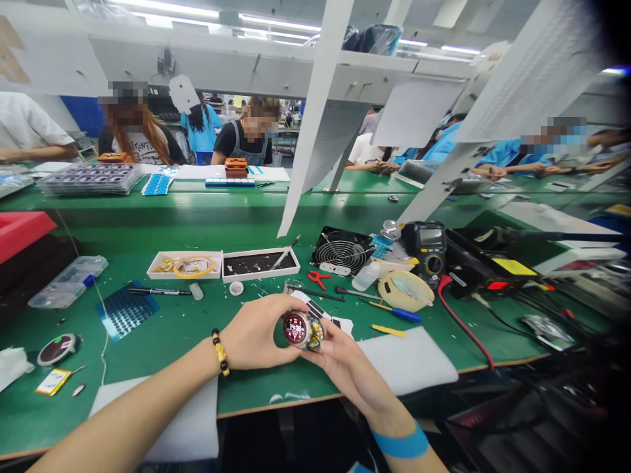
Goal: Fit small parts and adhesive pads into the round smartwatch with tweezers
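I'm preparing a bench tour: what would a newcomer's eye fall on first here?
First, probably the lit watch face reading 14:36, held between the left hand and right hand over the green bench. Next might come the large red object at the left edge of the view, then the blue wristband on the right wrist.

A round smartwatch body with a silvery metal case (296,329) is held above the green tabletop (246,393), pinched between the thumb and fingers of the left hand (254,332). Its dark, red-tinged display is lit, with "14:36" in white digits and smaller marks around them, and faces the wearer. Just beside it, a rounded piece with small yellow and dark components (316,334) sits in the fingers of the right hand (348,360); whether the two pieces are joined cannot be told.
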Tool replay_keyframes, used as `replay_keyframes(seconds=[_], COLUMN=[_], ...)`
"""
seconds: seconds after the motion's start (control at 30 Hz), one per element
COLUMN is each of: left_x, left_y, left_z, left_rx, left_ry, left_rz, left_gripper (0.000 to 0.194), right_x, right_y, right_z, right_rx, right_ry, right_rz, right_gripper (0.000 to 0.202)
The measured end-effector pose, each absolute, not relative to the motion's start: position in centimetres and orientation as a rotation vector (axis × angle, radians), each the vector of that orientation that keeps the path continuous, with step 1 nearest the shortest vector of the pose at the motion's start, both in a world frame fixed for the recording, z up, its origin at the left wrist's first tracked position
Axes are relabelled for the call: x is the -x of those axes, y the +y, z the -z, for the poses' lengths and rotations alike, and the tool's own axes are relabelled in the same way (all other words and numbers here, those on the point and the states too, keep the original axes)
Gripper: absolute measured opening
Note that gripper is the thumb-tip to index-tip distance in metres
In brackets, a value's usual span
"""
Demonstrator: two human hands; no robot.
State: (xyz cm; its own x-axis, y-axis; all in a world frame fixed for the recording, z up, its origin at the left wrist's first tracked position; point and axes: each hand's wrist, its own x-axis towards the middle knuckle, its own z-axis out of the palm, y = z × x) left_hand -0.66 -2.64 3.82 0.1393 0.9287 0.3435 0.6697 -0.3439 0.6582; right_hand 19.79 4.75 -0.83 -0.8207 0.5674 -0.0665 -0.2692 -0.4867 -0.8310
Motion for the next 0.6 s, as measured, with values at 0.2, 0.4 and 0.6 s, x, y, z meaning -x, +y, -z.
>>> replay_keyframes(seconds=[0.2,0.4,0.6], left_x=[0.5,1.4,3.3], left_y=[-2.6,-3.2,-3.7], left_z=[-3.6,-5.3,-6.6], left_rx=[-2.085,-2.107,-2.105], left_ry=[1.549,1.504,1.489], left_rz=[-1.031,-0.912,-0.485], left_gripper=[0.048,0.055,0.049], right_x=[-19.7,-19.7,-21.3], right_y=[4.6,4.7,4.8], right_z=[0.5,0.4,-0.9], right_rx=[0.433,0.456,0.481], right_ry=[-1.235,-1.26,-1.463], right_rz=[-2.303,-2.351,-2.48], right_gripper=[0.022,0.019,0.027])
